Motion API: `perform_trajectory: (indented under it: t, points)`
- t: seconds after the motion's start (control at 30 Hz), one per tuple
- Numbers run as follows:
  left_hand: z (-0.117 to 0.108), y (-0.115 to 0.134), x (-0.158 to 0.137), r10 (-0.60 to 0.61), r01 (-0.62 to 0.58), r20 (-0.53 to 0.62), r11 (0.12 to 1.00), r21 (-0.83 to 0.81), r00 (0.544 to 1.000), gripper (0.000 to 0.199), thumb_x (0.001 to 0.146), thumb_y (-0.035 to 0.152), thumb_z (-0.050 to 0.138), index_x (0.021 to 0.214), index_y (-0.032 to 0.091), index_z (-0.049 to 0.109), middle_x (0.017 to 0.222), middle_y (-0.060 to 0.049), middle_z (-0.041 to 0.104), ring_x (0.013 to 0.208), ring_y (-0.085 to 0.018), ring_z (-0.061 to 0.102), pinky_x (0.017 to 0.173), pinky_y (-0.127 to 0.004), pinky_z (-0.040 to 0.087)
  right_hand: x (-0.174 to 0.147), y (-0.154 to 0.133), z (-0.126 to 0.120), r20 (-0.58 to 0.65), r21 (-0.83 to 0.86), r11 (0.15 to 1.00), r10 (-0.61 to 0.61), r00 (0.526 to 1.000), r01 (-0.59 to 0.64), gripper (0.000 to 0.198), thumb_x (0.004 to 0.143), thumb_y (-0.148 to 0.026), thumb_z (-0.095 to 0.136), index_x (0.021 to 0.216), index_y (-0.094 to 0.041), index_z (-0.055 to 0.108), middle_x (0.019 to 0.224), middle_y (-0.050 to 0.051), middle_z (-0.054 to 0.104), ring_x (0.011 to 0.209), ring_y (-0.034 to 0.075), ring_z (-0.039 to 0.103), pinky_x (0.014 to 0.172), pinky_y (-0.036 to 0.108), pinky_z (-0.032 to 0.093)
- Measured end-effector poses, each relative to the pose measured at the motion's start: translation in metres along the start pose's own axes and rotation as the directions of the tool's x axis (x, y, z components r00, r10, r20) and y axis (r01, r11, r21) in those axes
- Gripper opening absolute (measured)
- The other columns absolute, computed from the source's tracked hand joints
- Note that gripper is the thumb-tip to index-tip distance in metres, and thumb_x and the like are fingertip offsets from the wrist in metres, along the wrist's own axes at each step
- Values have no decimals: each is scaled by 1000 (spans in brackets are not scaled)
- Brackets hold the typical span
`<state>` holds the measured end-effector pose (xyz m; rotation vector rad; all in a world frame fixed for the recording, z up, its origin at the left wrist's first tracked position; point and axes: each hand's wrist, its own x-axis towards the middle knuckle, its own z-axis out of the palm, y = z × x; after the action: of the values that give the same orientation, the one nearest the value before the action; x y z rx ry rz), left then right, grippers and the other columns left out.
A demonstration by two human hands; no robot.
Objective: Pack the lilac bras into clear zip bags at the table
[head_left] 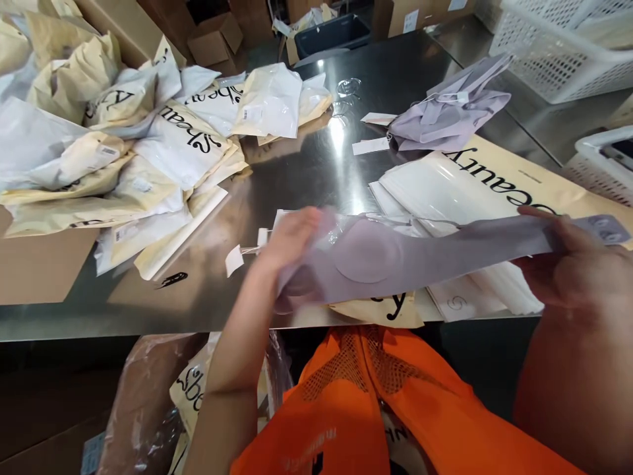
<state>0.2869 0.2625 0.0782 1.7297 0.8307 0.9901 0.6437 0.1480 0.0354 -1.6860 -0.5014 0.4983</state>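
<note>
In the head view, holds a lilac bra [370,257] stretched from the centre to the right of the frame, over a steel table [301,175]. At right, grips its band with the right hand [576,267], just short of the end piece. At centre, lays the left hand [291,237] by the cups; cannot tell, through blur, whether clasping or merely touching. Shows also another lilac garment [440,119] at upper right, near a white basket [529,56], and heaped packages [182,142] at upper left.
</note>
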Motion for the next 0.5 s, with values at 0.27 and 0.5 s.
perform_trajectory:
  t: [0.27,0.5]
  points:
    - [20,-11,2,-58,70,-38,881,468,998,42,104,43,35,99,23,71,94,-5,74,96,-21,65,87,-34,47,-44,-68,40,184,117,988,-121,976,100,24,79,-35,71,94,-17,77,93,12,70,66,16,62,62,34,58]
    - [-49,-12,-90,-105,326,-566,895,305,818,51,99,59,39,93,23,74,88,-4,75,89,-19,68,87,-33,49,-92,-100,122,930,87,979,-147,337,187,56,91,-52,60,141,-28,56,111,6,69,87,18,71,77,33,61]
